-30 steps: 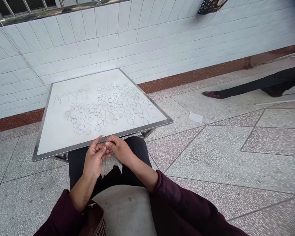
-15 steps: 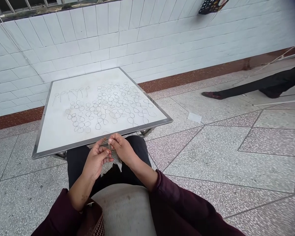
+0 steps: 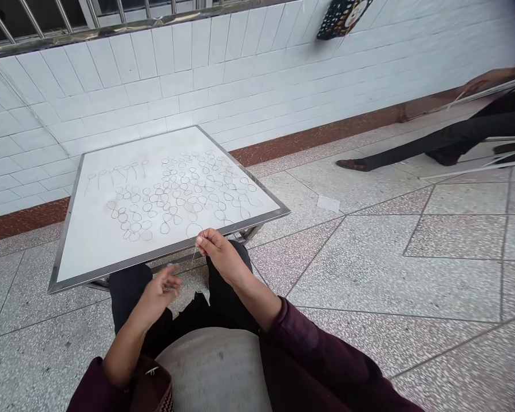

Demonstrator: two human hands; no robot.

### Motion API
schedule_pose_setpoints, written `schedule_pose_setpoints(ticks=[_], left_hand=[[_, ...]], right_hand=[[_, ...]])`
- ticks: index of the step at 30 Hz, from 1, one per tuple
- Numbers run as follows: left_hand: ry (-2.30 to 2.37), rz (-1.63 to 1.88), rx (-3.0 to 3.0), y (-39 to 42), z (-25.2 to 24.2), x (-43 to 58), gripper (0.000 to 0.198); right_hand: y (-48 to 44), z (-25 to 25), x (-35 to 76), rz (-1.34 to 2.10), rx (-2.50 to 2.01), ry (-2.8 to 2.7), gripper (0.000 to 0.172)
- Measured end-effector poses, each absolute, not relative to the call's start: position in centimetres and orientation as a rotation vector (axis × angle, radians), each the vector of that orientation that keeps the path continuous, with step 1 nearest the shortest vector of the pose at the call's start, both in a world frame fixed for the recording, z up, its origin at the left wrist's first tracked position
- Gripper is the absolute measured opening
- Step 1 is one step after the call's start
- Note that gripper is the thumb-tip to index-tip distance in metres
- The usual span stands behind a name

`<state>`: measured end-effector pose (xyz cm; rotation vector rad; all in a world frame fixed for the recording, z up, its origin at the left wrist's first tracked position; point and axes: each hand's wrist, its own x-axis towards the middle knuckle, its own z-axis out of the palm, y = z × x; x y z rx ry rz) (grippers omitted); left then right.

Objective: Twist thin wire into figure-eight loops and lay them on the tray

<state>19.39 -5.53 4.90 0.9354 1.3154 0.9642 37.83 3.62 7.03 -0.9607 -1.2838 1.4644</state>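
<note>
The left hand [image 3: 161, 289] has let go and dropped away; the right hand [image 3: 218, 256] alone pinches the wire loop [image 3: 194, 230].

Left hand [image 3: 161, 292] motion-blurred, wire loop [image 3: 194, 230] too thin to trace — other person [image 3: 450, 137] cut off at right edge.

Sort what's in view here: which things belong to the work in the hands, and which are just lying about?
In hand:
right hand, pinching a thin wire loop
left hand, open, fingers spread, just below it
finished wire loops laid in rows on the white tray table

Lying about:
scrap of paper on the floor
spotted bag on the wall
another person's leg at the right
</note>
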Motion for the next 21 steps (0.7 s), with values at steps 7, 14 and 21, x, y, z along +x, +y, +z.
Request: schedule_pose_setpoints(ticks=[7,14,21], left_hand=[[1.243,1.3,0.864,-4.2,8.0,20.4,0.057],[1.249,1.447,0.795,-4.2,7.7,22.5,0.051],[1.256,1.497,0.711,-4.5,8.2,22.3,0.053]], right_hand=[[2.1,6.5,36.4,1.661,-0.882,-1.385,0.023],[1.3,6.6,35.9,1.735,-0.808,-1.301,0.03],[0.9,6.6,35.8,1.717,-0.812,-1.26,0.03]])
